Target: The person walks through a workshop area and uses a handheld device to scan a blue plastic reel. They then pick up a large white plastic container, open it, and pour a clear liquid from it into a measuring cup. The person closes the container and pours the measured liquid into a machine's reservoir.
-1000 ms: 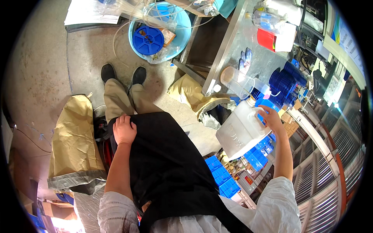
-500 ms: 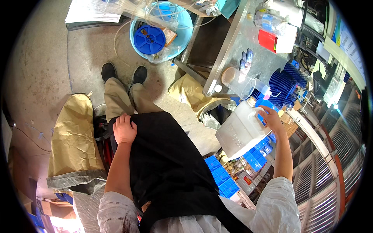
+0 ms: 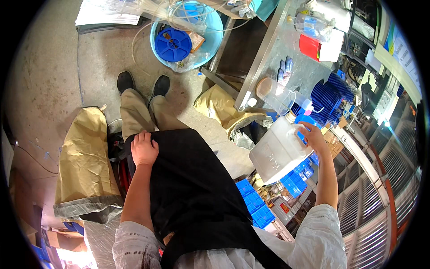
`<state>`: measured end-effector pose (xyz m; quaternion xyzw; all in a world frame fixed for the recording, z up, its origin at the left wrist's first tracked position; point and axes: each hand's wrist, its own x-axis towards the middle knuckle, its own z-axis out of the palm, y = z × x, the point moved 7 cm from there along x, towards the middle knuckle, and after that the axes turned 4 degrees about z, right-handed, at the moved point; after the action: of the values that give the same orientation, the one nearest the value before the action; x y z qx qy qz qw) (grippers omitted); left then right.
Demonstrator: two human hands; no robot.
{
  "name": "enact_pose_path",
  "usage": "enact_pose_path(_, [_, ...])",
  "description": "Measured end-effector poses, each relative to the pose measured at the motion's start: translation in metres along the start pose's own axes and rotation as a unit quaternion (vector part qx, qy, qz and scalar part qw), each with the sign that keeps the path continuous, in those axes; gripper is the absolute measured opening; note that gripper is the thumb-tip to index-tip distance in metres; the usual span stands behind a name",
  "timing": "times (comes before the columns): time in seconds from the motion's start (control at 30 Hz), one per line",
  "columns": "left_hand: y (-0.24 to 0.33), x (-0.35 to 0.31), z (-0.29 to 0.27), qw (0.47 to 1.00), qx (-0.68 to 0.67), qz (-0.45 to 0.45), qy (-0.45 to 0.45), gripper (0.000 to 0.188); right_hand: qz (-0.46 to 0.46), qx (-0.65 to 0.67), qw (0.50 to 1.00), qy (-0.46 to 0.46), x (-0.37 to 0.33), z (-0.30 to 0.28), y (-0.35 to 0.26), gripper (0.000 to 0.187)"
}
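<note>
My right hand (image 3: 312, 136) is closed around the handle of a translucent white plastic jug (image 3: 278, 150). The jug's uncapped mouth comes up close beside a clear cylindrical container (image 3: 274, 94) on the metal table; whether they touch I cannot tell. A small white cap (image 3: 252, 102) is at the table's edge, near that container. Next to it is a clear bottle with a pink collar and thin bent spout (image 3: 309, 107). My left hand (image 3: 144, 148) rests on the black apron (image 3: 192, 179) over my thigh, fingers laid out and holding nothing.
Stacked dark blue discs (image 3: 329, 96) and a glove (image 3: 284, 71) are on the metal table (image 3: 264, 58). A light blue tub (image 3: 215, 42) with a blue reel stands on the floor. Tan paper sacks (image 3: 87, 157) flank my legs. Blue crates (image 3: 255, 204) are at lower right.
Almost nothing differs. The view has shifted very slightly; the jug and both hands keep their places.
</note>
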<state>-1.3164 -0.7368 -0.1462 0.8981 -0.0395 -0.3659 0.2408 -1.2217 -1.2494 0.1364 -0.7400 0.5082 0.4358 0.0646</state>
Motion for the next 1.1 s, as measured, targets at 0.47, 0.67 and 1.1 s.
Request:
enact_pose_path(0.47, [-0.0012,0.0012,0.0005,1.000,-0.002,-0.007,-0.014,0.024,0.004,0.011,1.000,0.000,0.0007,0.0007,-0.0042,0.038])
enact_pose_path(0.67, [-0.0008,0.0013,0.0000,1.000,-0.002,-0.004,-0.011,0.024,0.003,0.011,1.000,-0.004,0.0002,0.0006,-0.0054,0.037])
enact_pose_path(1.1, [0.0007,0.0029,0.0004,1.000,-0.001,0.000,-0.017,0.024,0.008,0.006,1.000,-0.007,0.0043,0.0013,-0.0024,0.036])
